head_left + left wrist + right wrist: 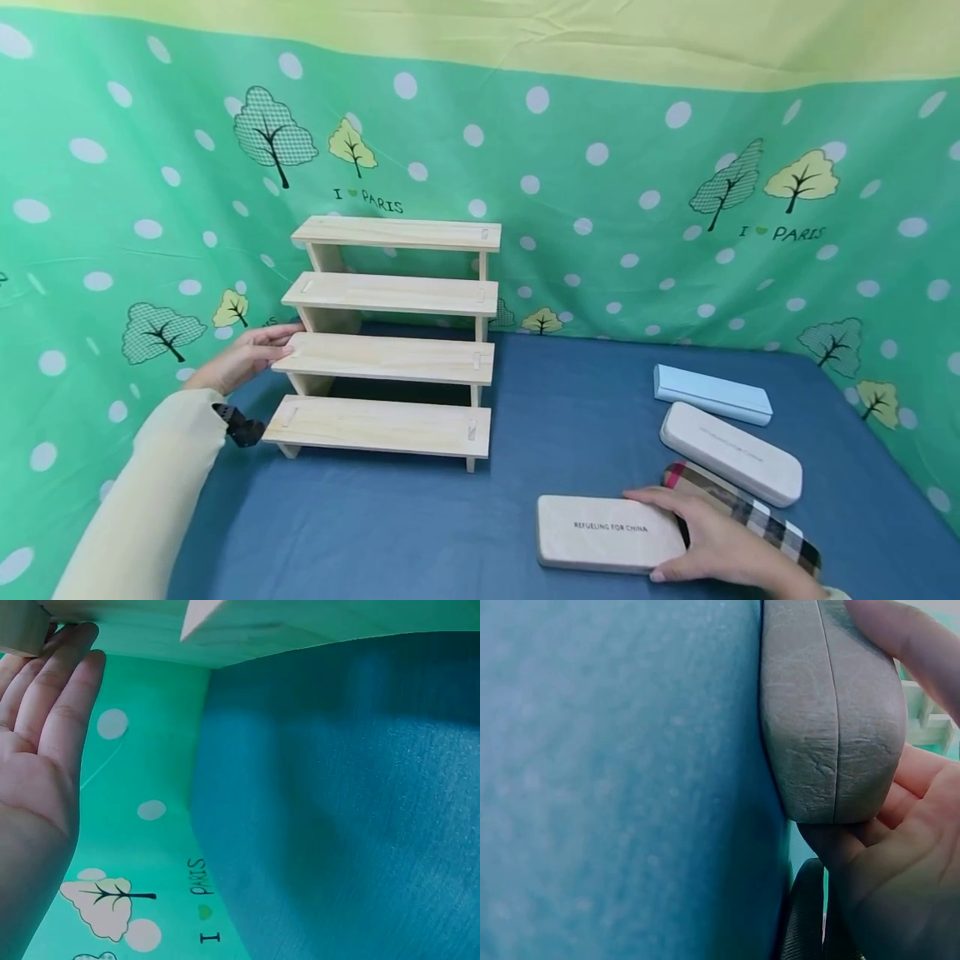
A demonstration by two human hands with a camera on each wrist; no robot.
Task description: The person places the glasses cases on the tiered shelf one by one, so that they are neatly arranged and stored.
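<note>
A four-tiered wooden display shelf (382, 358) stands on the blue cloth. At its left end my left hand (251, 354) holds the third board from the top, the thumb at the board's end. Its fingers (64, 701) reach behind the wood in the left wrist view, and the thumb is hidden there. My right hand (708, 537) grips the right end of a pale glasses case (600, 542) lettered "REFUELING FOR CHINA", thumb on the near side and fingers on the far side. The right wrist view shows the end of this case (832, 750) close up, beside the cloth.
Behind the right hand lie a plaid glasses case (750, 512), a white glasses case (731, 454) and a light blue case (712, 394). Blue cloth (555, 408) covers the table between shelf and cases. A green dotted curtain (600, 208) hangs at the back.
</note>
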